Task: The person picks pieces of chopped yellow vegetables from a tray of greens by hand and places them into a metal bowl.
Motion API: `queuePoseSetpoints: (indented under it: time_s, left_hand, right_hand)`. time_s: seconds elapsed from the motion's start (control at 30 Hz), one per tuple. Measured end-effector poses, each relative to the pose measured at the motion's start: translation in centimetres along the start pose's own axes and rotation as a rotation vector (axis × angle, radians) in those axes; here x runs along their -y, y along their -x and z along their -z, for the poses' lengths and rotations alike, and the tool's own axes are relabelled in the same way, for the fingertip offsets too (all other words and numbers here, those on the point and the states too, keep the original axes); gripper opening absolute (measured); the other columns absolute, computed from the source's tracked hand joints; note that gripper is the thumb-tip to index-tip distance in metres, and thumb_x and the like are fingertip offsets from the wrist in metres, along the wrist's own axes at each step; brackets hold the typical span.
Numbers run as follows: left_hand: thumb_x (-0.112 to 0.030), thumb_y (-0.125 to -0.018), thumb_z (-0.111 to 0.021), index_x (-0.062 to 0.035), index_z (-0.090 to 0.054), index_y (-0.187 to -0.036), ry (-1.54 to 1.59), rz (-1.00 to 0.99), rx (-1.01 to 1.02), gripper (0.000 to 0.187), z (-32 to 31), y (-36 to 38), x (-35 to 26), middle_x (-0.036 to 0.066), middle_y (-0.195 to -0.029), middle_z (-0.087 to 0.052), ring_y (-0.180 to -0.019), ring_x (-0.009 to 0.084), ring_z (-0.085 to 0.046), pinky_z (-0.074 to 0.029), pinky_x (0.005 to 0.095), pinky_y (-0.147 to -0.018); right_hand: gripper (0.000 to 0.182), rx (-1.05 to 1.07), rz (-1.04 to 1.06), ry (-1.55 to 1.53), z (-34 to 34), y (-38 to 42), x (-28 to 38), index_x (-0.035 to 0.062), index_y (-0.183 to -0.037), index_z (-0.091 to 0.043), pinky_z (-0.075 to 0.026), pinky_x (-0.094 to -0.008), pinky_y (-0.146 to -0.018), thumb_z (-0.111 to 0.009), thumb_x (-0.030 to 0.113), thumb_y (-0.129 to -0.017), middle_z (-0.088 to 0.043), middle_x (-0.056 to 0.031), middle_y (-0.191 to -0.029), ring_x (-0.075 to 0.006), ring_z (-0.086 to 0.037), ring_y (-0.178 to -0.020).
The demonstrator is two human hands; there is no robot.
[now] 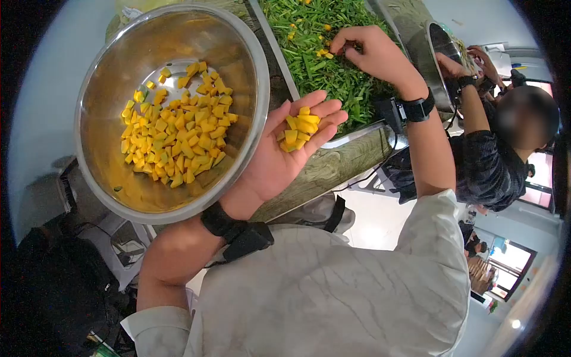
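Observation:
My left hand (282,146) is palm up, holding a small pile of yellow diced pumpkin-like pieces (300,128) in its palm. Beside it, a large steel bowl (247,149) overlaps the wrist side and contains many more yellow diced pieces (184,134). Over a metal tray of chopped greens (309,74), my right hand (375,56) bends down with curled fingers. Its fingertips are close to a few yellow pieces (324,53) lying on the greens. Whether anything is pinched there is hidden.
The tray's metal rim (276,50) and the bowl are on a wood-patterned table (333,169). Another steel bowl (437,71) stands beyond the tray, where a co-worker in dark clothing (491,157) reaches in. A chair (128,253) is at lower left.

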State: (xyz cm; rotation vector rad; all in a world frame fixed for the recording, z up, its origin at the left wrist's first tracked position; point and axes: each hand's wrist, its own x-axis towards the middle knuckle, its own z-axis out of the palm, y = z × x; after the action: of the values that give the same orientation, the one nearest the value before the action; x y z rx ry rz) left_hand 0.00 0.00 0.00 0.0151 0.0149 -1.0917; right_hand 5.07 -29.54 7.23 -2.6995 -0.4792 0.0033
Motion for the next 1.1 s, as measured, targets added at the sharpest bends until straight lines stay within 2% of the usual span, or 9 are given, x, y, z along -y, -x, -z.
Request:
queuePoseSetpoints:
  time_s: [0.07, 0.17, 0.37, 0.47, 0.57, 0.67, 0.77, 0.87, 1.1]
  left_hand:
    - [-0.03, -0.115, -0.043, 0.0034, -0.039, -0.16, 0.032, 0.003, 0.011, 0.057, 0.1, -0.1, 0.0, 0.024, -0.165, -0.043, -0.157, 0.0396, -0.034, -0.034, 0.0471, -0.129]
    - [-0.03, -0.115, -0.041, 0.0038, -0.039, -0.16, 0.032, 0.002, -0.002, 0.056, 0.1, 0.1, -0.1, 0.025, -0.165, -0.043, -0.157, 0.0395, -0.035, -0.035, 0.0469, -0.129]
    - [-0.028, -0.114, -0.044, 0.0042, -0.04, -0.159, 0.071, 0.008, 0.028, 0.055, 0.3, -0.2, -0.3, 0.025, -0.164, -0.044, -0.156, 0.0397, -0.037, -0.036, 0.0468, -0.129]
    - [-0.029, -0.114, -0.044, 0.0041, -0.041, -0.159, 0.049, 0.003, 0.028, 0.055, 0.4, -0.2, -0.2, 0.024, -0.163, -0.045, -0.155, 0.0397, -0.038, -0.035, 0.0472, -0.129]
    - [-0.03, -0.114, -0.044, 0.004, -0.042, -0.158, 0.051, 0.007, 0.012, 0.055, 0.3, -0.2, -0.2, 0.024, -0.163, -0.046, -0.155, 0.0397, -0.039, -0.036, 0.0472, -0.128]
    - [-0.03, -0.114, -0.044, 0.0038, -0.042, -0.158, 0.027, 0.008, 0.011, 0.055, 0.4, -0.2, -0.3, 0.024, -0.162, -0.047, -0.154, 0.0397, -0.04, -0.037, 0.0468, -0.128]
    - [-0.031, -0.114, -0.045, 0.0036, -0.043, -0.158, 0.029, 0.008, 0.004, 0.055, 0.3, -0.2, -0.2, 0.024, -0.161, -0.048, -0.154, 0.0394, -0.04, -0.037, 0.0466, -0.127]
    - [-0.031, -0.114, -0.045, 0.0032, -0.043, -0.158, 0.029, 0.012, 0.003, 0.056, 0.3, -0.1, -0.3, 0.024, -0.161, -0.048, -0.154, 0.039, -0.04, -0.037, 0.0466, -0.127]
    - [-0.032, -0.114, -0.046, 0.003, -0.044, -0.158, 0.028, 0.01, -0.005, 0.056, 0.2, -0.1, -0.2, 0.023, -0.16, -0.049, -0.153, 0.0387, -0.041, -0.038, 0.0467, -0.127]
  right_hand:
    - [0.012, -0.024, -0.097, -0.103, 0.0, 0.1, 0.1, 0.0012, -0.106, -0.072, -0.056, -0.0344, -0.075, -0.071, 0.005, -0.095, -0.075, -0.0104, -0.092, -0.0232, -0.071, -0.081]
    - [0.014, 0.051, -0.151, 0.089, -0.6, -0.6, 0.5, 0.0023, -0.106, -0.072, -0.055, -0.035, -0.074, -0.072, 0.002, -0.092, -0.074, -0.0102, -0.092, -0.023, -0.07, -0.078]
    - [0.025, 0.113, 0.03, 0.052, -0.4, -0.8, -0.1, 0.0058, -0.108, -0.073, -0.055, -0.0362, -0.073, -0.078, -0.001, -0.085, -0.072, -0.0091, -0.096, -0.0229, -0.07, -0.085]
    - [0.026, 0.128, 0.012, 0.117, -0.4, -0.7, -0.1, 0.0056, -0.105, -0.072, -0.055, -0.0377, -0.075, -0.079, -0.002, -0.082, -0.071, -0.0082, -0.099, -0.0256, -0.07, -0.09]
    - [0.025, 0.053, 0.102, 0.241, -0.3, -0.7, 0.0, 0.0052, -0.102, -0.071, -0.056, -0.039, -0.079, -0.079, -0.003, -0.081, -0.07, -0.0074, -0.101, -0.0285, -0.07, -0.094]
    - [0.024, 0.071, 0.1, 0.176, -0.2, -0.9, -0.5, 0.0053, -0.101, -0.07, -0.056, -0.0398, -0.083, -0.08, -0.003, -0.08, -0.071, -0.0075, -0.101, -0.0301, -0.07, -0.098]
    - [0.023, 0.066, 0.097, 0.142, -0.5, -0.9, -0.5, 0.0042, -0.102, -0.07, -0.057, -0.0401, -0.081, -0.079, -0.002, -0.082, -0.073, -0.0082, -0.098, -0.031, -0.071, -0.093]
    - [0.018, 0.081, -0.053, 0.061, -0.6, -0.8, 0.5, 0.0059, -0.104, -0.074, -0.059, -0.0448, -0.078, -0.077, 0.01, -0.086, -0.076, -0.0132, -0.093, -0.0362, -0.073, -0.086]
    - [0.013, 0.039, 0.018, 0.093, -0.9, -0.9, 0.2, 0.0053, -0.097, -0.076, -0.059, -0.043, -0.074, -0.074, 0.016, -0.09, -0.076, -0.0135, -0.088, -0.0344, -0.073, -0.079]
